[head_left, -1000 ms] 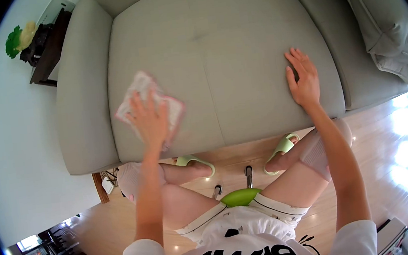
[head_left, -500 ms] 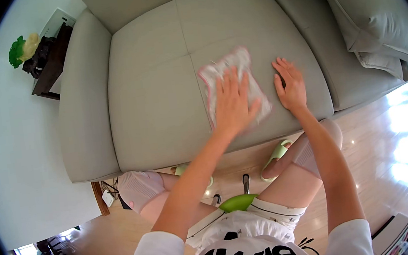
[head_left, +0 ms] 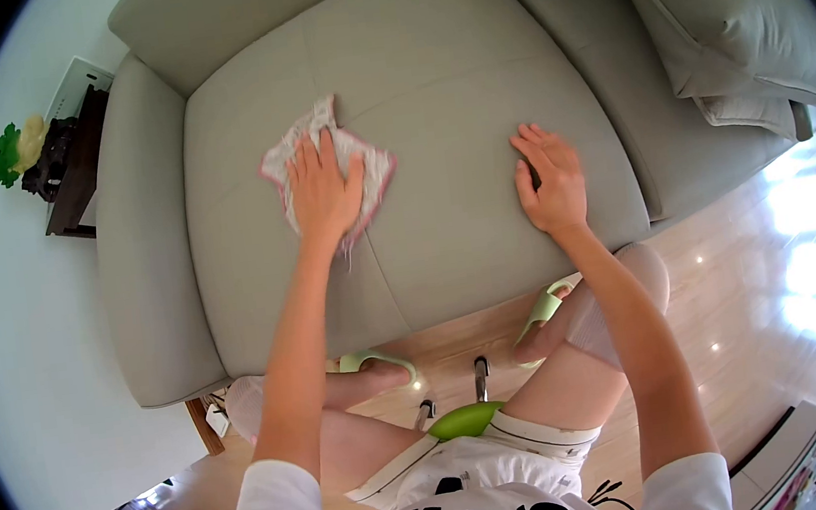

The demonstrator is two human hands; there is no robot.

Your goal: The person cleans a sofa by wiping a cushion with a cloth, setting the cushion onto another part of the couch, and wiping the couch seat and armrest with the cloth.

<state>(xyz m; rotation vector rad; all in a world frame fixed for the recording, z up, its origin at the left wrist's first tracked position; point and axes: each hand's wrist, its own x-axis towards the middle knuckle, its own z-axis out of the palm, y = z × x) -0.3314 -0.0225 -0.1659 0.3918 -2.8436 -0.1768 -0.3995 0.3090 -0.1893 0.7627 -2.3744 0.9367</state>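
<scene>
A white cloth with a pink edge point(head_left: 372, 163) lies spread on the seat of the grey sofa point(head_left: 426, 61), left of the middle. My left hand point(head_left: 323, 192) is flat on top of the cloth, fingers stretched out and pointing away from me, covering its centre. Further right, my right hand point(head_left: 552, 178) rests on the bare seat cushion near its front edge, with the fingers extended and holding nothing.
Grey cushions point(head_left: 754, 24) lean at the sofa's right. A dark wooden stand point(head_left: 77, 172) with a green and cream ornament point(head_left: 19, 150) is beyond the left armrest point(head_left: 146, 234). Below are my knees, green slippers point(head_left: 380, 361) and a green seat point(head_left: 464, 421).
My left hand and the cloth swept from the left to the right, then back left across the seat. My right hand stays on the cushion. The view has shifted somewhat.
</scene>
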